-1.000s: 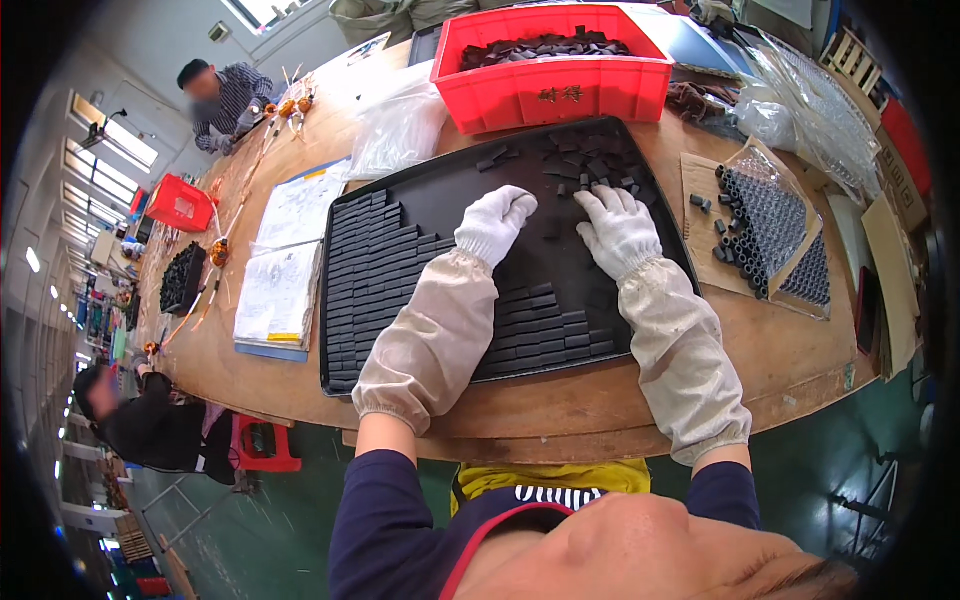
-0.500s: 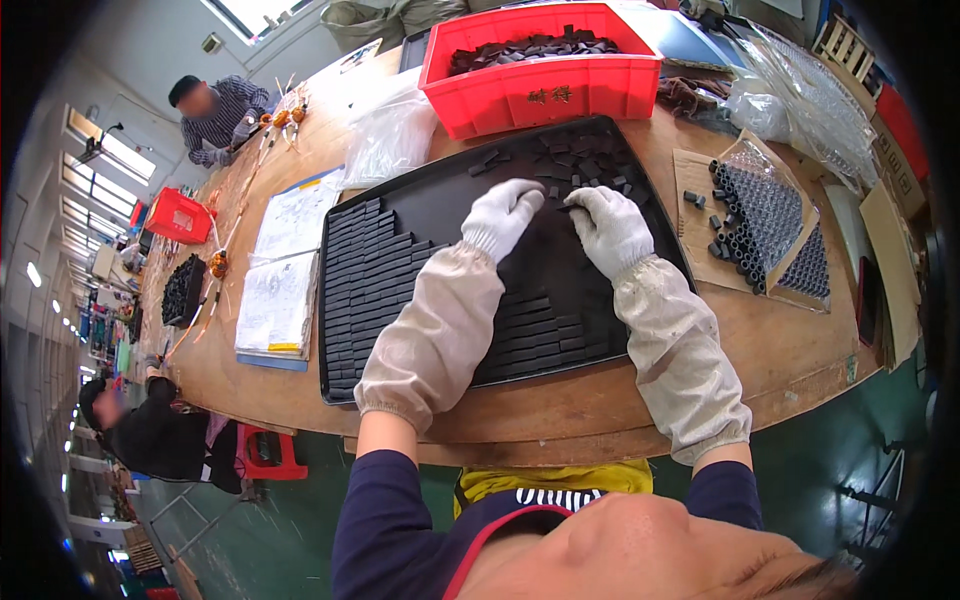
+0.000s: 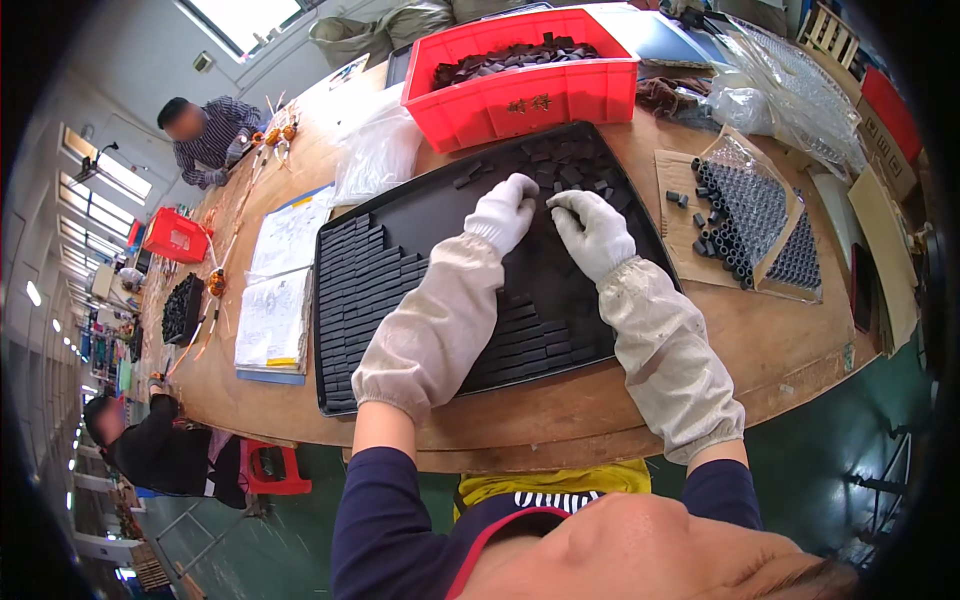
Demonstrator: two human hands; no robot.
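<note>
Both hands wear white gloves and hover over a large black tray [image 3: 440,198]. My left hand [image 3: 505,212] has its fingers closed and pressed together above the middle of the tray; whatever they may hold is hidden. Just to its right, my right hand [image 3: 592,234] is curled, thumb against bent fingers, and I cannot make out anything in its pinch. Small black rectangular pieces [image 3: 365,290] lie in tight rows along the tray's left side, and more rows [image 3: 525,345] run along its near edge. Loose black pieces [image 3: 560,160] are scattered in the far right corner.
Behind the tray stands a red bin [image 3: 520,100] heaped with black pieces. Open papers [image 3: 275,290] and a plastic bag [image 3: 378,160] are at the left. Black tubes under bubble wrap [image 3: 755,215] lie on cardboard to the right. Two people sit along the table's left side.
Both hands have shifted slightly: the right has drawn a little left and nearer, the left has its fingers turned more upward. The whole view has tilted a little.
</note>
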